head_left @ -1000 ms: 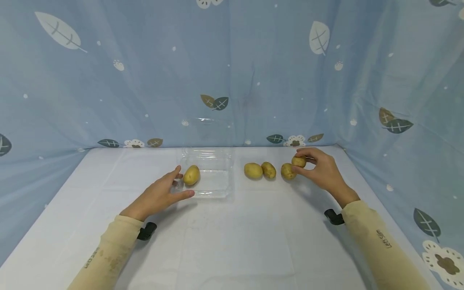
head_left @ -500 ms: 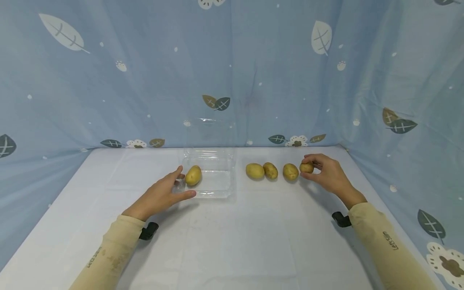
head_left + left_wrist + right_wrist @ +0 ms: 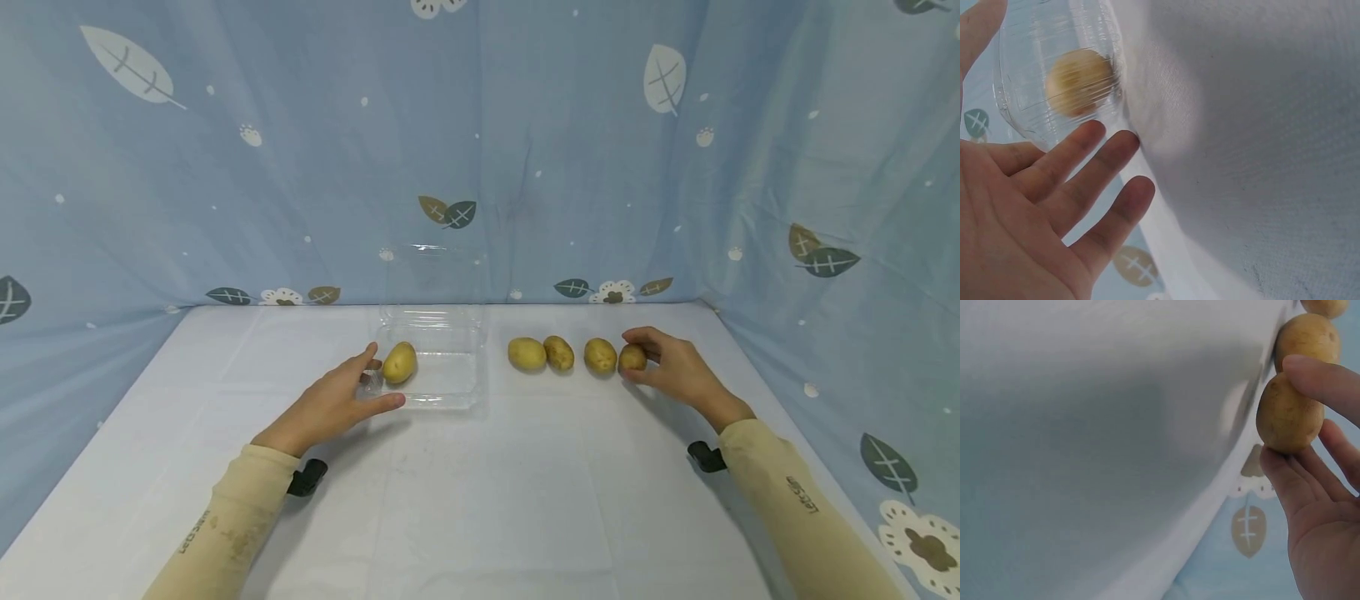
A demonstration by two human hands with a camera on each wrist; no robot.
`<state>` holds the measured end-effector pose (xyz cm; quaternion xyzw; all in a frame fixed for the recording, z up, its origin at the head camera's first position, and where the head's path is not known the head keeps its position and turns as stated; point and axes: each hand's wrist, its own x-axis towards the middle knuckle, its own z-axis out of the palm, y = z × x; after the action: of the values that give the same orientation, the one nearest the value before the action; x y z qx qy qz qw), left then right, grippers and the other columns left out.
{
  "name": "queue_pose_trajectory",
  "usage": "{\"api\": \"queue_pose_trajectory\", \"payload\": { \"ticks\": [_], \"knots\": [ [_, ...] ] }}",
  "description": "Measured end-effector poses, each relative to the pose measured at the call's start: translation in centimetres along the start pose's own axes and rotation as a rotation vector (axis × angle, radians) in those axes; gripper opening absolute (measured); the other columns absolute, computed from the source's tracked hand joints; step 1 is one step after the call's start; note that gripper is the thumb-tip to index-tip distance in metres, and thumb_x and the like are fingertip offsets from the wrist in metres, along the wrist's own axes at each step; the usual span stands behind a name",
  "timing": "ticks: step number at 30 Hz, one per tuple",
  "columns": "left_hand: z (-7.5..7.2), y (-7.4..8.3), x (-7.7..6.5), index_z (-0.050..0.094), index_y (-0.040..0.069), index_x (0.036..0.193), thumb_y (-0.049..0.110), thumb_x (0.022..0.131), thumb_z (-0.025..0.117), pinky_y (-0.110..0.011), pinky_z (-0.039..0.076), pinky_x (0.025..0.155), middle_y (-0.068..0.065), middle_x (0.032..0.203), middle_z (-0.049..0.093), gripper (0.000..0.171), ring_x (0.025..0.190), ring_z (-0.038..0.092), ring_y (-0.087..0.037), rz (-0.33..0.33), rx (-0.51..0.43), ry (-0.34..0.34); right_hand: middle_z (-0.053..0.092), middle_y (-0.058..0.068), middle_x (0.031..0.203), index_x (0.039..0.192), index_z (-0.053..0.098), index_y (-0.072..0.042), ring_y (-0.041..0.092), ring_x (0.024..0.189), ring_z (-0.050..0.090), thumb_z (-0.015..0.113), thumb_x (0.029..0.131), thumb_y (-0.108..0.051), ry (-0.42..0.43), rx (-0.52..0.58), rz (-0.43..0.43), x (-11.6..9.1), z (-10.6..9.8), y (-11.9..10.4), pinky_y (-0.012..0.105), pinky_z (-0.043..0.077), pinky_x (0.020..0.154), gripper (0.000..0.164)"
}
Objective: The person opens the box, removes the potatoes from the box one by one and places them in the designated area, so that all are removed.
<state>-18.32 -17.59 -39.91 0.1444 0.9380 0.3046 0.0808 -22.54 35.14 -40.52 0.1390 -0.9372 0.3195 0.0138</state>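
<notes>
My right hand [image 3: 671, 367] pinches a small potato [image 3: 632, 357] at the right end of a row. In the right wrist view, the thumb lies on one end of that potato [image 3: 1290, 415] and the fingers meet the other. Just left of it is another potato [image 3: 600, 356]. My left hand [image 3: 337, 400] rests at the left side of a clear plastic box [image 3: 446, 400], thumb and fingers spread at its near left corner. One potato [image 3: 400, 363] lies inside the box, against its left side. Through the clear wall, the left wrist view shows that potato [image 3: 1079, 82] beyond loosely extended fingers.
Two more potatoes, a smooth one [image 3: 527, 354] and a browner one [image 3: 558, 353], lie side by side between the box and my right hand. The box's clear lid [image 3: 435, 275] stands raised at the back, before a blue patterned curtain [image 3: 300, 150]. White cloth [image 3: 487, 500] covers the table.
My right hand has carried the small potato from behind its neighbour to the right, then down and toward me into line with the row. The left hand has stayed at the box.
</notes>
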Motion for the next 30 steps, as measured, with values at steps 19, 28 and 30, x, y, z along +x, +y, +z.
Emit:
{"api": "queue_pose_trajectory", "payload": {
  "ticks": [19, 28, 30],
  "knots": [
    [-0.08, 0.00, 0.10, 0.013, 0.003, 0.162, 0.070, 0.087, 0.066, -0.063, 0.031, 0.113, -0.015, 0.153, 0.046, 0.114, 0.141, 0.042, -0.038, 0.002, -0.010, -0.004, 0.059, 0.029, 0.134, 0.141, 0.054, 0.006, 0.046, 0.117, 0.061, 0.082, 0.086, -0.012, -0.033, -0.049, 0.104, -0.08, 0.22, 0.13, 0.051, 0.056, 0.090, 0.064],
    [-0.07, 0.02, 0.10, 0.014, 0.003, 0.162, 0.070, 0.086, 0.066, -0.063, 0.032, 0.112, -0.015, 0.153, 0.046, 0.114, 0.140, 0.043, -0.038, -0.001, -0.004, -0.003, 0.057, 0.025, 0.140, 0.144, 0.053, 0.002, 0.046, 0.123, 0.058, 0.082, 0.086, -0.010, -0.036, -0.038, 0.099, 0.23, 0.39, 0.39, 0.052, 0.055, 0.093, 0.065],
    [-0.08, 0.05, 0.10, 0.014, 0.003, 0.162, 0.069, 0.087, 0.066, -0.063, 0.031, 0.112, -0.015, 0.153, 0.046, 0.114, 0.140, 0.042, -0.038, 0.001, 0.001, -0.001, 0.057, 0.025, 0.140, 0.144, 0.053, 0.002, 0.046, 0.123, 0.058, 0.082, 0.086, -0.010, -0.036, -0.033, 0.094, 0.23, 0.44, 0.40, 0.052, 0.055, 0.093, 0.065]
  ]
}}
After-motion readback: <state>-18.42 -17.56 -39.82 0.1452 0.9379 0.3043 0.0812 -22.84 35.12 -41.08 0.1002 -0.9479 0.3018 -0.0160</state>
